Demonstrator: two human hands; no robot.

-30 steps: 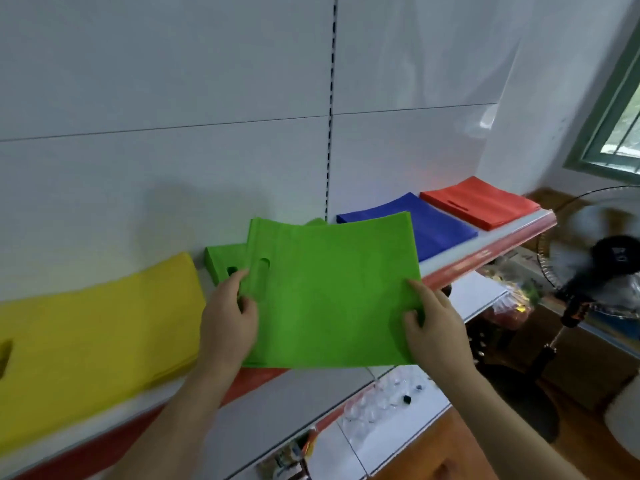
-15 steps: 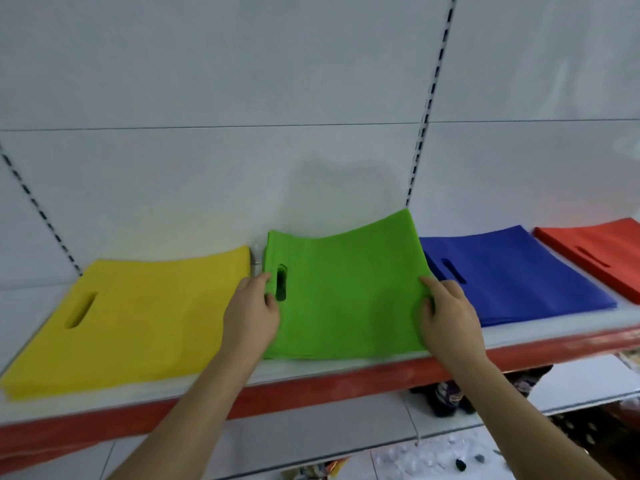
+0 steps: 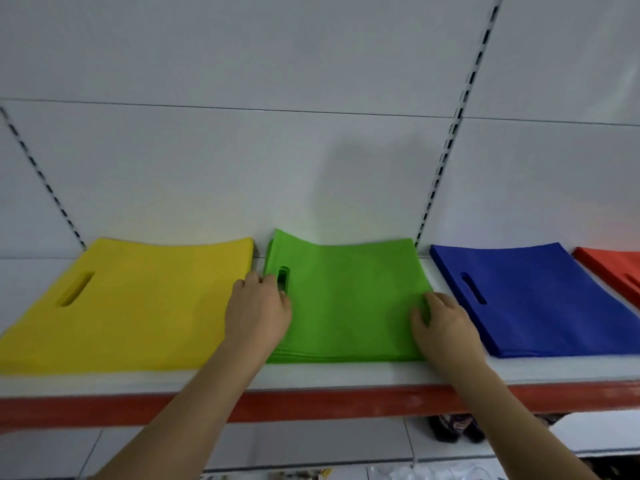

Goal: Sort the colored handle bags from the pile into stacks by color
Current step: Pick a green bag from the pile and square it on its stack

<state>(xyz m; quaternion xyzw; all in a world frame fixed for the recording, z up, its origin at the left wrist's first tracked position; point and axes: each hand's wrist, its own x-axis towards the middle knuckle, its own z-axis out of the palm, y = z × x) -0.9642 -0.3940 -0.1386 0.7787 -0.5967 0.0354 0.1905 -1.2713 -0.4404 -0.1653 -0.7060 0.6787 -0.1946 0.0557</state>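
Note:
Four stacks of handle bags lie in a row on the white shelf (image 3: 346, 374): yellow (image 3: 138, 306), green (image 3: 349, 303), blue (image 3: 533, 299) and red (image 3: 616, 271), the red one cut off at the right. The top green bag lies flat on the green stack. My left hand (image 3: 258, 308) holds its left edge beside the handle cut-out, fingers curled over the edge. At the bag's right edge my right hand (image 3: 445, 325) holds on, thumb on top of the fabric. No unsorted pile is in view.
White back panels with slotted black uprights (image 3: 450, 133) rise behind the shelf. A red strip (image 3: 329, 403) runs along the shelf's front edge. A lower shelf below holds small dark items (image 3: 453, 427) and clear packets (image 3: 408, 474).
The green bag has come down from the air onto the green stack and now lies flat. Both hands stayed at its edges. The view has turned left to face the shelf squarely.

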